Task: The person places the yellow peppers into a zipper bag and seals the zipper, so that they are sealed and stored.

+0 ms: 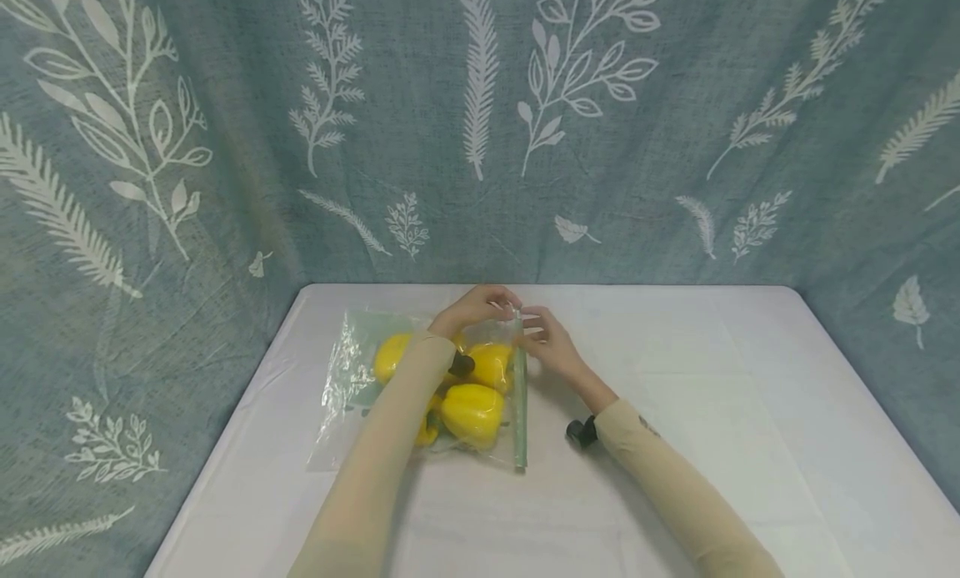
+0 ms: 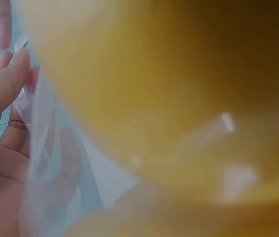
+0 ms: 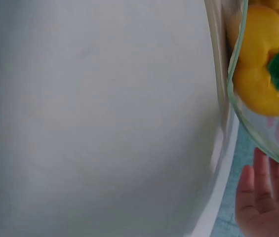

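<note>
A clear zip bag [image 1: 345, 403] with a green strip [image 1: 521, 411] along its mouth lies on the table, holding several yellow bell peppers [image 1: 471, 415]. At the far end of that mouth, my left hand [image 1: 480, 304] pinches the bag's corner between thumb and fingers. My right hand [image 1: 553, 342] reaches in from the right, its fingers straight by the same corner. The right wrist view shows the mouth parted, with a pepper [image 3: 258, 54] and its green stem inside. A blurred yellow pepper [image 2: 169, 98] fills most of the left wrist view.
The bag rests on a table with a white cloth [image 1: 712, 411]. Behind and beside the table hangs a blue-green curtain [image 1: 420, 128] with white leaf prints. A dark wrist camera [image 1: 581, 432] sits below the right wrist.
</note>
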The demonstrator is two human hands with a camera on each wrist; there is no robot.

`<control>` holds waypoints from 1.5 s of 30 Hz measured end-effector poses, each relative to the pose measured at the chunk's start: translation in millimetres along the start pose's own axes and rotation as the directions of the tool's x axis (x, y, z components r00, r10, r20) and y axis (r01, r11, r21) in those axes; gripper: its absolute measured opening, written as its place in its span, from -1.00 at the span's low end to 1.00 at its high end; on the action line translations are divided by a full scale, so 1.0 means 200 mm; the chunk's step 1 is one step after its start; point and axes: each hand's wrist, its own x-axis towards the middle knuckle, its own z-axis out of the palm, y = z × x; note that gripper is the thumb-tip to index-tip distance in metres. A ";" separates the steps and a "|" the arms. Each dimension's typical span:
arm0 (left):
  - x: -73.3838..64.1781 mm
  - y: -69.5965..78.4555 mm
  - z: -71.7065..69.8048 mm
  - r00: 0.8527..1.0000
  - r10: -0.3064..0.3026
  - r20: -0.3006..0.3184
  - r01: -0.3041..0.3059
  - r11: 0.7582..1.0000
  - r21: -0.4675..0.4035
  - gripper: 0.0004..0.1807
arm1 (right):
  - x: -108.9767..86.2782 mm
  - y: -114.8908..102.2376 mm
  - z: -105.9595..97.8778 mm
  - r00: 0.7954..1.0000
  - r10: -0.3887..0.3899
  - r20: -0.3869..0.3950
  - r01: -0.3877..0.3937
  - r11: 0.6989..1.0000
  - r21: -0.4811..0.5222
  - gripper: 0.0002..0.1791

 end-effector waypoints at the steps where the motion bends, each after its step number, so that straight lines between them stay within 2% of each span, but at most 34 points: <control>1: 0.00 0.00 0.00 1.000 0.002 0.003 -0.002 1.000 -0.007 -0.72 | 0.01 0.00 0.00 1.000 -0.014 -0.008 0.014 1.000 -0.007 -0.46; 7: 0.01 0.00 0.01 1.000 -0.011 0.012 0.012 0.999 -0.044 -0.68 | 0.05 0.00 -0.01 0.990 -0.134 -0.048 0.133 0.991 -0.026 -0.57; 10: 0.01 0.00 0.01 0.999 -0.032 0.009 0.033 0.998 -0.050 -0.66 | 0.06 0.01 -0.01 0.985 -0.160 -0.061 0.158 0.987 -0.035 -0.61; 18: 0.02 0.02 0.03 0.995 -0.085 -0.049 0.085 0.996 -0.003 -0.69 | 0.08 0.01 0.02 0.979 -0.117 -0.168 0.114 0.993 -0.027 -0.71; 23: 0.02 0.04 0.03 0.994 -0.061 -0.089 0.063 0.998 0.017 -0.72 | 0.07 -0.02 0.03 0.976 -0.074 -0.206 0.074 0.997 -0.006 -0.73; 28: 0.01 0.05 0.04 0.994 -0.037 -0.107 0.039 0.999 0.018 -0.74 | 0.07 0.01 0.03 0.976 -0.028 -0.217 0.031 0.999 0.012 -0.73; 38: 0.00 0.07 0.04 0.991 -0.053 -0.120 0.056 0.998 0.017 -0.75 | 0.06 0.02 0.04 0.985 0.000 -0.174 0.013 0.997 0.077 -0.67; 45: -0.01 0.07 0.03 0.990 -0.046 -0.131 0.051 0.998 0.038 -0.75 | 0.04 0.02 0.03 0.998 0.030 -0.050 -0.025 0.993 0.115 -0.56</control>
